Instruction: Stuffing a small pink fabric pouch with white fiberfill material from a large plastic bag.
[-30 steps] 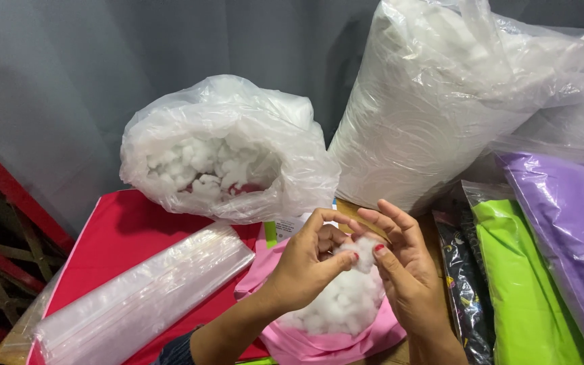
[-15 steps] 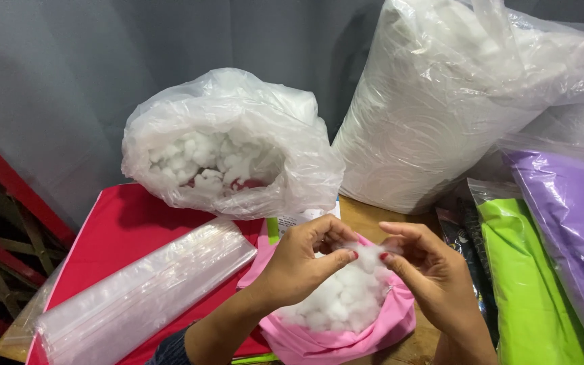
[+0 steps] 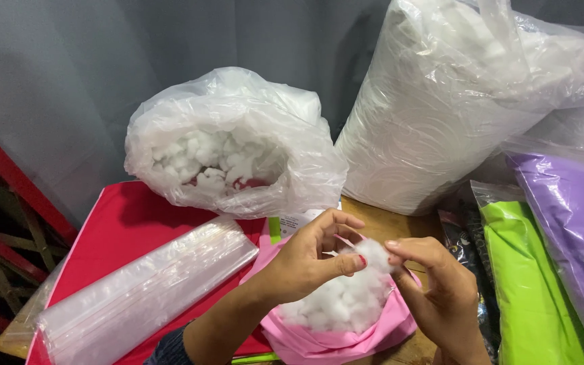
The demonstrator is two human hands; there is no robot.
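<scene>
Both hands had come down and closer over the pink bag (image 3: 336, 338) since a second earlier. The right hand (image 3: 441, 290) had dropped from its raised, spread pose and now curled in. The tuft of white stuffing (image 3: 372, 255), earlier spread thin between the hands, was now bunched into a compact clump. Judged: the tuft was being pulled and fluffed above the bag, not yet dropped in.

Left hand (image 3: 302, 263): thumb and forefinger closed narrow on the tuft's left edge, other fingers (image 3: 336, 220) arched loose above it. Right hand: fingertips pinched narrow on the tuft's right side. So the tuft sat between both sets of fingers, held by both, just above the pile of stuffing (image 3: 336, 304) in the open pink bag.

The tuft was roundish, with no clear long axis; if any, it ran left-right between the two pinches. It pointed nowhere in particular.

Beyond the fingers: an open clear bag of stuffing (image 3: 231, 149) and a big sealed sack of stuffing (image 3: 434, 115). Left of the fingers: a stack of clear plastic bags (image 3: 143, 290) on red sheet (image 3: 123, 223). Right of the fingers: a green packet (image 3: 528, 284), a purple packet (image 3: 569, 223) and a dark patterned packet (image 3: 464, 250). A strip of wooden tabletop (image 3: 380, 223) showed beyond the hands.
</scene>
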